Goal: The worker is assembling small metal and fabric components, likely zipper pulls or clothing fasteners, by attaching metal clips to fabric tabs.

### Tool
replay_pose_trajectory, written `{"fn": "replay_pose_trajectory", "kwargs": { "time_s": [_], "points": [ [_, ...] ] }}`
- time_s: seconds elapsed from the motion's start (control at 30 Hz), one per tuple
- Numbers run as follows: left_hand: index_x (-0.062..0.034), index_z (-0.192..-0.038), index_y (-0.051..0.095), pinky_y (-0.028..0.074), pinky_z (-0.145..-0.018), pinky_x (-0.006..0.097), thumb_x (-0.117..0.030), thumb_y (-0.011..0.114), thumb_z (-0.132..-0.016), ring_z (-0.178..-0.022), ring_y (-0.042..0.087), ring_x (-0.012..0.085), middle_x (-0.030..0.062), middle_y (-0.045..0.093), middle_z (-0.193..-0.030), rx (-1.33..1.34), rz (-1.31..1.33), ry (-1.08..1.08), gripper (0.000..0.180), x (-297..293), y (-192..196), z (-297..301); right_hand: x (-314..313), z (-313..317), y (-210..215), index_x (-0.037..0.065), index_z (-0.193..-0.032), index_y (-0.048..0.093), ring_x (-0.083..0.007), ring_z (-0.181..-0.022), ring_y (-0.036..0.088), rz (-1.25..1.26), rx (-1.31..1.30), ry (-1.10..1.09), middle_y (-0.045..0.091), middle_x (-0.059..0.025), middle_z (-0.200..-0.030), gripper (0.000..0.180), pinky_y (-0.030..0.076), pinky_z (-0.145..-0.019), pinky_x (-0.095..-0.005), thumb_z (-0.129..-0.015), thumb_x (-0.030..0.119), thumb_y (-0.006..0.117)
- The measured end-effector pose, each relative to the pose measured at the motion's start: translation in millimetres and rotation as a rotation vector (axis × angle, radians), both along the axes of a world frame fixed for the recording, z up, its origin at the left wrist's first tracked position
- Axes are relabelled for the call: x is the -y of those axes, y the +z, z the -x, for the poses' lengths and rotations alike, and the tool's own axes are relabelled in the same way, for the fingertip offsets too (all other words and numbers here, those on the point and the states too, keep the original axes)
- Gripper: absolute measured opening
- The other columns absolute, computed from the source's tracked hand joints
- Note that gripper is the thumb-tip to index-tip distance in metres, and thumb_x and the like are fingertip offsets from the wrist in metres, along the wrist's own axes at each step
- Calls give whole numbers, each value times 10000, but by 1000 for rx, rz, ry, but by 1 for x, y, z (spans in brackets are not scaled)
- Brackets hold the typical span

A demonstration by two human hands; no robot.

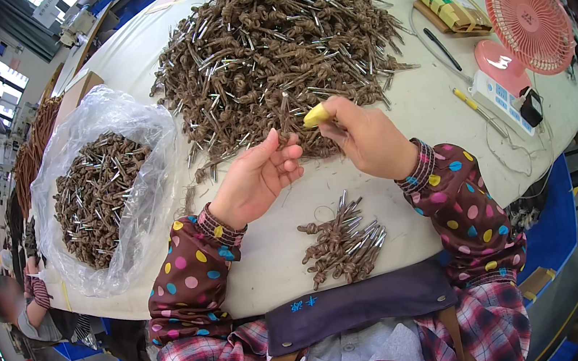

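Observation:
In front of the big pile of knotted brown cords with metal tips (pixel 250 54), my two hands are close together. My left hand (pixel 252 178) is closed, palm up, with thumb and fingertips around a knotted brown cord (pixel 287 137). That cord partly blends into the pile behind it. My right hand (pixel 375 141) is just to the right, fingers curled in, with a yellow cover on one fingertip; whatever it pinches is hidden. Nearer my body lies a small bunch of the same knotted cords (pixel 344 239), metal tips pointing up and right.
A clear plastic bag (pixel 152 136) of knotted cords stands open at left. To the right are a pink fan (pixel 527 18), a white power strip (pixel 501 101), a black pen (pixel 442 49), a yellow-handled tool (pixel 468 102) and a taped bundle (pixel 453 9). Another person works far left.

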State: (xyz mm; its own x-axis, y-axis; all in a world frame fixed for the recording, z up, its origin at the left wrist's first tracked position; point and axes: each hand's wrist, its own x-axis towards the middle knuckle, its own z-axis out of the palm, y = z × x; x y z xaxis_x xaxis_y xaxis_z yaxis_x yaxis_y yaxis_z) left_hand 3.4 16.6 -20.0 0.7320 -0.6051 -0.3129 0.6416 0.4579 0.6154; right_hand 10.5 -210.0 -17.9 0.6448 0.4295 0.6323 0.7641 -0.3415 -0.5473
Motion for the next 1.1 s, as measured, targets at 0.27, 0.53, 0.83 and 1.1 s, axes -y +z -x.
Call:
{"fn": "replay_pose_trajectory", "kwargs": {
  "time_s": [0.27,0.53,0.83,1.1],
  "points": [
    [-55,-1166,521,451,-843,339,-277,497,-978,-803,551,127,18,617,-935,144,-64,-235,291,7,10,10,0,-17,-4,-17,-1105,498,-83,-782,548,-511,-1000,-89,561,-1,-840,227,448,-737,-221,-903,67,557],
    [-165,-1157,516,436,-815,284,-255,582,-941,-876,516,87,-23,571,-1043,132,-92,193,243,15,-6,6,2,-8,12,-3,-1139,512,-84,-823,569,-512,-828,-2,608,-22,-894,377,460,-747,-226,-814,67,692],
    [-61,-1165,494,463,-802,263,-72,649,-863,-940,531,106,22,555,-1092,619,-533,129,340,21,-4,8,-9,5,16,10,-959,641,-51,-687,547,-556,-909,14,633,-1,-777,217,443,-622,-224,-842,183,701],
    [-51,-1390,389,443,-952,345,-36,702,-778,-1159,525,229,114,460,-1369,1525,-1158,227,688,6,32,0,7,2,23,5,-922,652,-52,-577,433,-145,-673,-80,569,1,-656,195,376,-524,-244,-825,170,695]
  ]
}}
